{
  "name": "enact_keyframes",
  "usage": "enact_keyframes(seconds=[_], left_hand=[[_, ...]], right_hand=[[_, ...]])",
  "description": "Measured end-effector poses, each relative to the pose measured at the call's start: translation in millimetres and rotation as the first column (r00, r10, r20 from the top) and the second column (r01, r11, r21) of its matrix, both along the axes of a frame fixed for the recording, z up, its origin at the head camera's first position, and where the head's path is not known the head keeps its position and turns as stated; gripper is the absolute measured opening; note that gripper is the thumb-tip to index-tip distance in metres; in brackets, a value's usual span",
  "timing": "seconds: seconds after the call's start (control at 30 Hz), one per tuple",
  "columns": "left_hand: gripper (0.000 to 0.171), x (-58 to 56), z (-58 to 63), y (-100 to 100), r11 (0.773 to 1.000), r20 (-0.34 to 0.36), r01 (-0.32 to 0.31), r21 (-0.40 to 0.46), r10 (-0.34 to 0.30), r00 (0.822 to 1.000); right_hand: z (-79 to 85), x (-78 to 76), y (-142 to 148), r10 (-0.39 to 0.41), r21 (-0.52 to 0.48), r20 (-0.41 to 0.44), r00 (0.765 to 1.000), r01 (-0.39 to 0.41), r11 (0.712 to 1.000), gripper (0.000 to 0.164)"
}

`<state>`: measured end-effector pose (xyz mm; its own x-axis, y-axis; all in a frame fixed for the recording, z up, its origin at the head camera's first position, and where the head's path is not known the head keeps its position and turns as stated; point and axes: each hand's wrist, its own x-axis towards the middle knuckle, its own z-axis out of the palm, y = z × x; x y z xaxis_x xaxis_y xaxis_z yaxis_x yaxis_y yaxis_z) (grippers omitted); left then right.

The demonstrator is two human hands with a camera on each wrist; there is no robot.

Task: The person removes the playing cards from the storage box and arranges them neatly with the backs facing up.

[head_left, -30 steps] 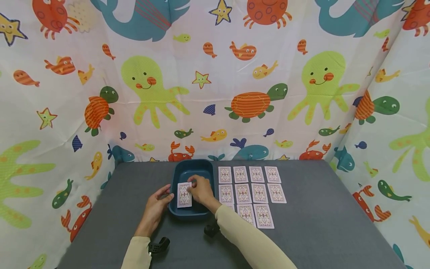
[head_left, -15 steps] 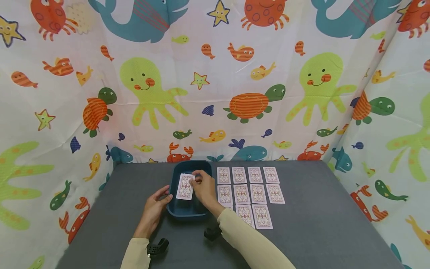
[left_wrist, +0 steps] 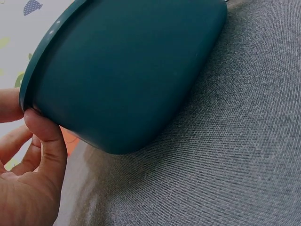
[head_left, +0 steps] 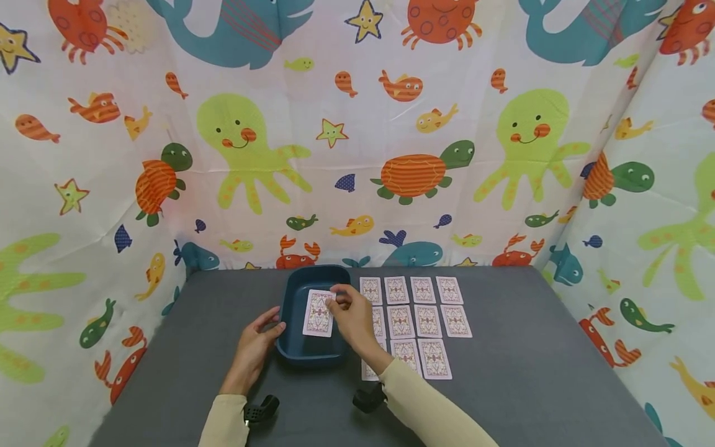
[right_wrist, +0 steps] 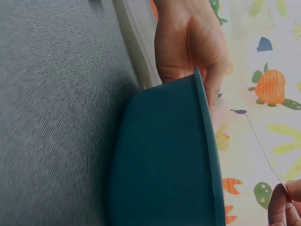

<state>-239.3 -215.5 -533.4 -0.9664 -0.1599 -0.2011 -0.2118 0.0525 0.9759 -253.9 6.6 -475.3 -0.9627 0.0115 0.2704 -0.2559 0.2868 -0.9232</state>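
Note:
Between its thumb and fingers, my right hand (head_left: 356,320) pinches the right edge of a playing card (head_left: 318,313), patterned back up, above a dark teal plastic tray (head_left: 282,347). The right wrist view shows that card edge-on as a thin line (right_wrist: 263,153), gripped by fingertips (right_wrist: 278,202). At the tray's left side, my left hand (head_left: 254,347) holds the rim; in the left wrist view its thumb (left_wrist: 44,127) lies against the outside wall. The tray's inside is partly covered by the card and right hand.
Right of the tray, several face-down cards (head_left: 400,321) lie in rows on the grey table (head_left: 519,347). My right forearm passes in front of some. A sea-animal printed curtain (head_left: 357,124) stands behind and at both sides. Black wrist straps (head_left: 261,410) hang under both wrists.
The card has risen within the tray area, then shifted right with my right hand, which now moves toward the tray's right rim. My left hand keeps its place at the rim.

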Motion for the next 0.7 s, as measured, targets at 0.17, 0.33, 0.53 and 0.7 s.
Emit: enact_keyframes(seconds=[0.17,0.33,0.53,0.7], left_hand=[[0.05,0.9,0.8,-0.2,1.0,-0.006,0.009,-0.011,-0.009,1.0],[0.048,0.5,1.5,-0.4,1.0,-0.004,0.004,-0.005,-0.004,1.0],[0.048,2.3,2.6,0.0,1.0,-0.009,0.008,-0.022,-0.008,1.0],[0.049,1.3,3.7,0.1,1.0,-0.004,0.011,-0.021,-0.011,1.0]], right_hand=[[4.3,6.9,17.3,-0.014,0.003,-0.017,1.0,0.014,1.0,0.024],[3.6,13.0,38.4,-0.041,0.009,-0.002,0.999,0.041,0.999,0.022],[-0.7,20.1,62.0,-0.066,-0.023,-0.012,0.998,0.066,0.998,0.024],[-2.5,23.9,77.8,-0.088,-0.03,0.0,0.996,0.088,0.996,0.024]])
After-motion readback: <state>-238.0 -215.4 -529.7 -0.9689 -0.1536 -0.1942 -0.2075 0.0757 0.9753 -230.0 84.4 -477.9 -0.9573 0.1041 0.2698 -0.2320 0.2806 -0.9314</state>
